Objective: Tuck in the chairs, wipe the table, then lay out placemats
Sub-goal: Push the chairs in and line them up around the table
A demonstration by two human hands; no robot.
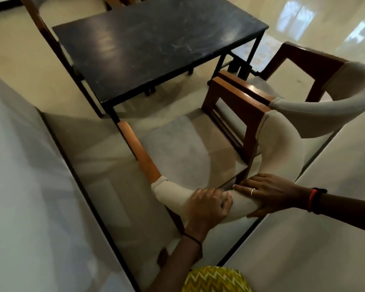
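Note:
A dark rectangular table (148,51) with black metal legs stands ahead of me. Before it sits a wooden armchair (188,148) with a grey seat and a padded cream backrest, pulled back from the table's near edge. My left hand (209,207) grips the lower curve of that backrest. Just to its right, my right hand (268,192) also wraps the backrest, fingers over the top. A second matching armchair (316,85) stands at the right, also out from the table.
Another chair (51,39) sits at the table's left side, its seat partly under the top. Pale glossy floor tiles with dark grout lines (76,175) surround everything. More furniture shows beyond the table's far end.

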